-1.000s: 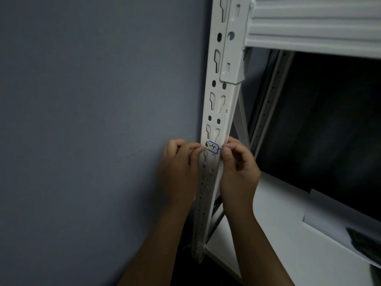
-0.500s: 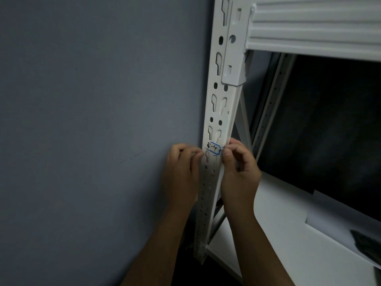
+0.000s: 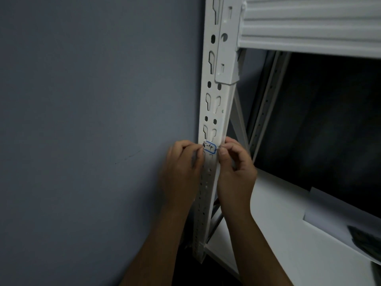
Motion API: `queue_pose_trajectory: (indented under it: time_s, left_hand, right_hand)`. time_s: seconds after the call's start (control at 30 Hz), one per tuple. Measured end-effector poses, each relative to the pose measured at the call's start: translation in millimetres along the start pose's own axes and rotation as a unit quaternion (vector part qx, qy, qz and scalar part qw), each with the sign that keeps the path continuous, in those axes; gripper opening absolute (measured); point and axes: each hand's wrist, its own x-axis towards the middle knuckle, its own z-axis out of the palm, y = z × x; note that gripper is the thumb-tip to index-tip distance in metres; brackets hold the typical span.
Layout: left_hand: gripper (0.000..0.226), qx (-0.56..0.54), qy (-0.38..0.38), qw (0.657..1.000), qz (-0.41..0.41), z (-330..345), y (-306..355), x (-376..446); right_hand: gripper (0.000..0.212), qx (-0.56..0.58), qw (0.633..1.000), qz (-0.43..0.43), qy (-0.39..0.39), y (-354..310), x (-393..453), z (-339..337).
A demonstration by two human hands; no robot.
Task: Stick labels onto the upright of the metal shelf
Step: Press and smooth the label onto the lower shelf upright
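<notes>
Against a grey wall [image 3: 82, 120] we see the white slotted upright [image 3: 214, 112] with a blue-edged label [image 3: 209, 148] on its face, our left hand [image 3: 181, 172] pinching the label's left end and our right hand [image 3: 235, 172] its right end.

A dim blue-grey wall [image 3: 86, 120] fills the left, with a white board [image 3: 278, 234] lying low to its right

Dim, flat light leaves the grey wall [image 3: 82, 120] murky and the shelf's interior [image 3: 329, 131] nearly black, with soft focus throughout and wide-angle bending at the edges.
</notes>
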Motion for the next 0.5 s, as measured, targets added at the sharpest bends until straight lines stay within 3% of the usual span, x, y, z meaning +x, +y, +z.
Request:
queue_pose_trajectory:
  time_s: [0.2, 0.33, 0.5]
  left_hand:
    - [0.022, 0.029, 0.004, 0.999, 0.019, 3.0, -0.9, 4.5]
    - [0.028, 0.019, -0.005, 1.0, -0.02, 5.3, 0.9, 5.2]
    - [0.01, 0.032, -0.016, 0.997, -0.068, 8.4, 0.7, 1.1]
  right_hand:
    - [0.016, 0.0, 1.0, -0.004, -0.003, 1.6, -0.3, 0.3]
    - [0.016, -0.007, 1.0, -0.01, -0.003, 1.2, 0.2, 0.5]
    - [0.015, -0.013, 1.0, -0.01, -0.012, 1.0, -0.7, -0.8]
